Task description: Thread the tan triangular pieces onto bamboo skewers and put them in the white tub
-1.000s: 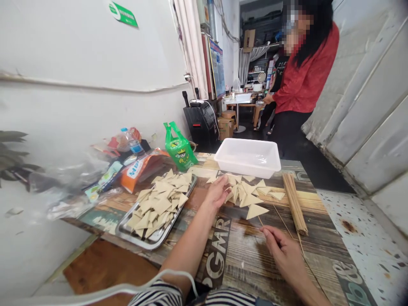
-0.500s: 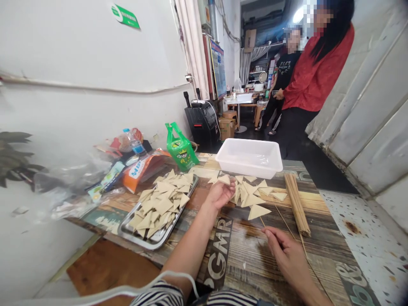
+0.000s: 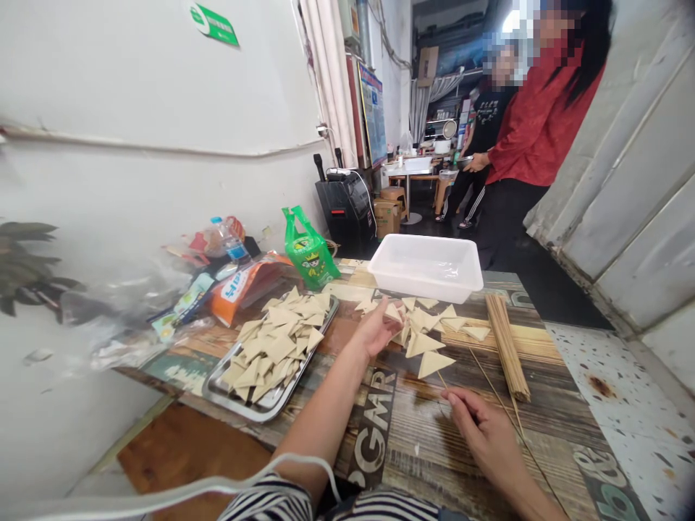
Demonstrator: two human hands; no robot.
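Tofu triangle [image 3: 392, 312] pinched in left hand [image 3: 377, 329]; skewer [image 3: 444, 382] gripped in right hand [image 3: 481, 427].
Next, probably: bringing triangle rightward onto skewer tip.

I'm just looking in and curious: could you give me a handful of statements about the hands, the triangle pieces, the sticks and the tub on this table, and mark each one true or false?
1. The left hand holds one of the loose triangle pieces from the pile on the table. True.
2. The white tub is heaped full of triangles. False: none show inside it.
3. The right hand pinches a thin skewer low on the table. True.
4. The bundle of skewers lies on the metal tray. False: it lies on the table, right of the loose pile.
5. The metal tray holds many triangle pieces. True.
6. The green bag stands inside the tub. False: it stands left of it.
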